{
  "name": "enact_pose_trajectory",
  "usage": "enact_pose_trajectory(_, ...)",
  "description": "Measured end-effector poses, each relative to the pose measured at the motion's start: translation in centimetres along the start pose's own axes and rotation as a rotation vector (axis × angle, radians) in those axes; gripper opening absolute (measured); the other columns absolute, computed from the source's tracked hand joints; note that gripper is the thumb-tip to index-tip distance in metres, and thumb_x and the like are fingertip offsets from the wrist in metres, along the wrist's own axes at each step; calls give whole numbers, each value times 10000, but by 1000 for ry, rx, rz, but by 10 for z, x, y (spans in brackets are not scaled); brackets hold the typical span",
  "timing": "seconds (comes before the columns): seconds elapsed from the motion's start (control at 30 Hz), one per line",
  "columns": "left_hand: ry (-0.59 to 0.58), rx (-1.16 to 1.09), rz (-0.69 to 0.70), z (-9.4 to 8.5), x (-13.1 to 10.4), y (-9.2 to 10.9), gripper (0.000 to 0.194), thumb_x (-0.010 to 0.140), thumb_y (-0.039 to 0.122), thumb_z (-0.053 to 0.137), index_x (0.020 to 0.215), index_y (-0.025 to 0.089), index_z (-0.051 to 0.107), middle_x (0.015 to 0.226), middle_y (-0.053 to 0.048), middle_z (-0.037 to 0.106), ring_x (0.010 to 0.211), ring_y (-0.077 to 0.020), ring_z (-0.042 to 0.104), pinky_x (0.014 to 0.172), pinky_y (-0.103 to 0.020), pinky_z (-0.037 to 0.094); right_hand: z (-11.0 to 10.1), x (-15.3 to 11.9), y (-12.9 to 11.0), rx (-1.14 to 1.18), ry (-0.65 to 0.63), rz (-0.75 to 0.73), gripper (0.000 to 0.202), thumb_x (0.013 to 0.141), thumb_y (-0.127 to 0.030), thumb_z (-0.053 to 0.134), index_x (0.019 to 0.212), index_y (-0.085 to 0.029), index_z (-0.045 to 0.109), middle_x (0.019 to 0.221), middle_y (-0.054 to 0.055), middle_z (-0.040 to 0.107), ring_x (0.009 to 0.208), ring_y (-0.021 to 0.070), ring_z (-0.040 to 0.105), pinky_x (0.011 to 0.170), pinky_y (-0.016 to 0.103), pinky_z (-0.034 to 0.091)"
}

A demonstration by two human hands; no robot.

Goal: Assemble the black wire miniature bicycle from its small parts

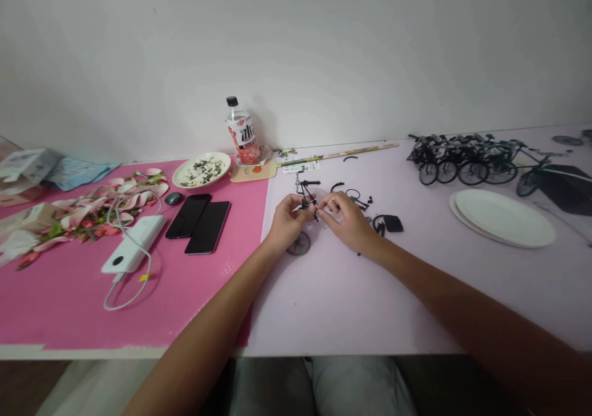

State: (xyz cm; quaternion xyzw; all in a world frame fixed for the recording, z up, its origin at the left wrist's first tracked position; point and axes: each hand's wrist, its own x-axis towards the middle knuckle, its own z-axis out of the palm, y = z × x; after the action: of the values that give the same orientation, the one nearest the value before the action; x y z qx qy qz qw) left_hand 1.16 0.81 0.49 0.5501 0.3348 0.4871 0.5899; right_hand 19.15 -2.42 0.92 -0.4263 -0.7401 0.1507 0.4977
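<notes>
Between my hands is a small black toy bicycle frame (305,188), raised a little over the light part of the table. My left hand (287,220) is closed round it from the left. My right hand (345,217) is pinched at its right side, the fingertips close to my left ones; what they pinch is too small to make out. Under my left hand shows a spoked toy wheel (299,243). To the right of my right hand lie loose black parts, among them a thin ring (353,193), a curved piece (337,187) and a black basket-like piece (393,223).
Several assembled toy bicycles (462,160) stand at the back right, behind two stacked white plates (506,219). A bottle (242,134), a flyswatter (254,171) and a dish of small bits (178,180) are at the back. Phones (208,228), a white power bank (136,243) and pink flowers (78,216) lie left.
</notes>
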Motion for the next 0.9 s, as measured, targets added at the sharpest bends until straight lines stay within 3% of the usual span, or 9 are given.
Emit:
enact_pose_trajectory(0.33, 12, 8, -7, 0, 1, -2, 543, 702, 539, 910, 912, 180, 561, 1327, -175, 693, 1132, -287, 721, 897, -439, 637, 1, 0, 2, -12, -18, -16, 122, 952, -203, 606, 895, -257, 512, 843, 10, 537, 805, 219, 562, 768, 381, 466)
enact_pose_trajectory(0.7, -15, -12, -4, 0, -1, -1, 494, 746, 487, 899, 902, 171, 553, 1345, -175, 678, 1183, -298, 703, 960, -473, 614, 2, -1, 2, -57, -11, -82, 140, 924, -165, 620, 910, -256, 515, 837, 11, 526, 794, 218, 522, 734, 372, 427)
enact_pose_trajectory(0.9, -13, -5, 1, 1, -1, 0, 484, 748, 481, 898, 897, 172, 556, 1334, -174, 685, 1216, -314, 686, 962, -473, 612, -1, 0, -5, -31, 20, -92, 181, 954, -223, 609, 867, -260, 455, 806, 5, 494, 802, 219, 515, 747, 372, 425)
